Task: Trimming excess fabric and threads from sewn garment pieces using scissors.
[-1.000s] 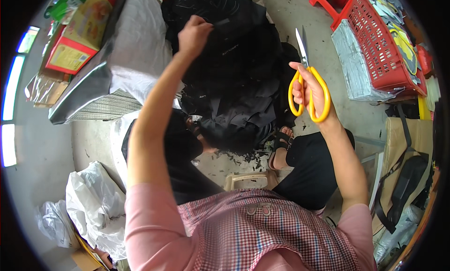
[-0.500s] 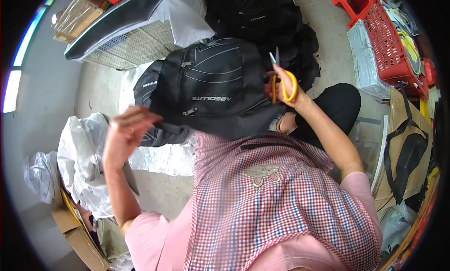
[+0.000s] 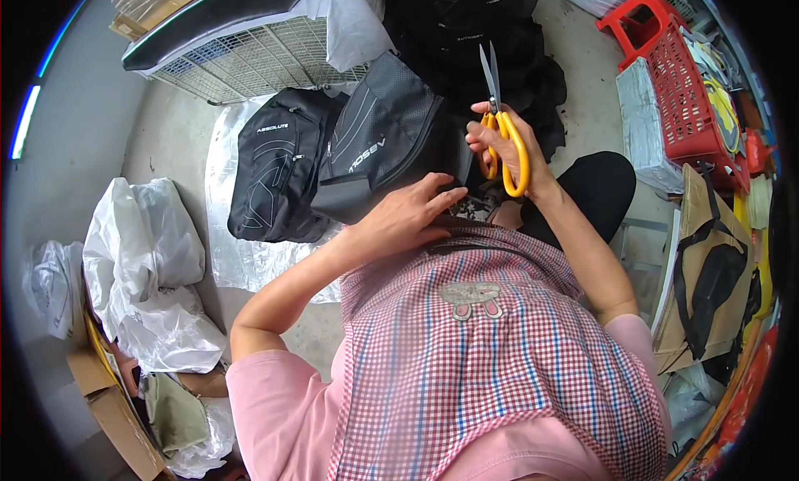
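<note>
Your left hand lay palm down at the near right edge of the nearer bag, its fingers apart; whether they pressed on the fabric, you could not tell. From those fingers the bag stretched ahead and to the left, tilted, its long axis running mostly away from you with the far end leaning right. That hand was the nearer one. Your right hand was just right of the bag, its fingers clamped around the handles of the scissors, whose slightly parted blades pointed away from you. Left of the nearer bag, a second bag lay on the sheet, inside its left edge. Beyond that edge, bare floor ran toward the wall; the wire cage limited room past the sheet's far edge, and the black pile stood behind the blades.
</note>
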Motion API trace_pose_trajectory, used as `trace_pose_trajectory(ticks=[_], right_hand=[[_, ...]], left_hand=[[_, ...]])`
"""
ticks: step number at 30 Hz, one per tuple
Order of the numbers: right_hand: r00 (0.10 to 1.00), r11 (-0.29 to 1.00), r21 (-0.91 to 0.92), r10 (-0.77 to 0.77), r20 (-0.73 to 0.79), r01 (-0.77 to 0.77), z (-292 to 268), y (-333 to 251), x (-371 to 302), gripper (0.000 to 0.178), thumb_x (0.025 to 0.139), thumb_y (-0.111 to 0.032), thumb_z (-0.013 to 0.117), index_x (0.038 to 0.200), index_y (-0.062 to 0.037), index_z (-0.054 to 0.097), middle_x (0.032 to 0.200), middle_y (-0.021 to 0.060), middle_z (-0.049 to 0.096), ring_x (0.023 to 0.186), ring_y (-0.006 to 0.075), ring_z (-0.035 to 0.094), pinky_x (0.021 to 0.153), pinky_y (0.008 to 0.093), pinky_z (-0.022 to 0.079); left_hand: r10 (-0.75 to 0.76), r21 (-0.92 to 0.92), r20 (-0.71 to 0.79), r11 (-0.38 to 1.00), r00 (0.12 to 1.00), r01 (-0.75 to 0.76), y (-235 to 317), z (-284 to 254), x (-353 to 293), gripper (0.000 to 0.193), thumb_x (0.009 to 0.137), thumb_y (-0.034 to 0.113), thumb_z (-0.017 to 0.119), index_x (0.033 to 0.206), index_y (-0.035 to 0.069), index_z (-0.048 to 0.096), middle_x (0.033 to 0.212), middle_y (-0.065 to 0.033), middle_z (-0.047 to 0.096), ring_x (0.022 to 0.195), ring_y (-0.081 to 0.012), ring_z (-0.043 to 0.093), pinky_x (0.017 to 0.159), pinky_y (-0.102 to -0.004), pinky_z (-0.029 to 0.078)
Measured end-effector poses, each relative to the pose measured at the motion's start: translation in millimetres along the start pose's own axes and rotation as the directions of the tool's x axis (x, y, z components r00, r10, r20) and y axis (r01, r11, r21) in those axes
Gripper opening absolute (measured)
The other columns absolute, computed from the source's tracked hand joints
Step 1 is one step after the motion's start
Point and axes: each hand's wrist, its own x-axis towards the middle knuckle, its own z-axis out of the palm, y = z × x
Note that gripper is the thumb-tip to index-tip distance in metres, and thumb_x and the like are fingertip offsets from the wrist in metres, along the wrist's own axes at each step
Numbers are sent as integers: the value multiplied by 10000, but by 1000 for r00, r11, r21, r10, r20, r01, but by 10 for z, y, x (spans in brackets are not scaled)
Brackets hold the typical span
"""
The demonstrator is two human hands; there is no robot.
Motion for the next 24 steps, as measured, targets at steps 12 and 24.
trace_pose_trajectory(ticks=[12,24], right_hand=[[999,990,-142,15,46,-8,-25,274,149,380,823,-77,677,1173,-60,530,776,35,562,559,81,498,482,176,389],[996,992,-127,-17,83,28,-166,408,151,374,839,-101,619,1195,-46,519,806,62,581,649,111,555,603,197,447]], left_hand=[[-51,-411,-183,911,982,-30,-10,-41,58,173,798,-4,671,969,22,681,981,-77,610,795,-187,600,675,-270,507],[-116,-230,-335,972,935,38,-234,-77,228,188,776,-60,660,937,30,695,921,-50,612,661,-122,543,552,-220,439]])
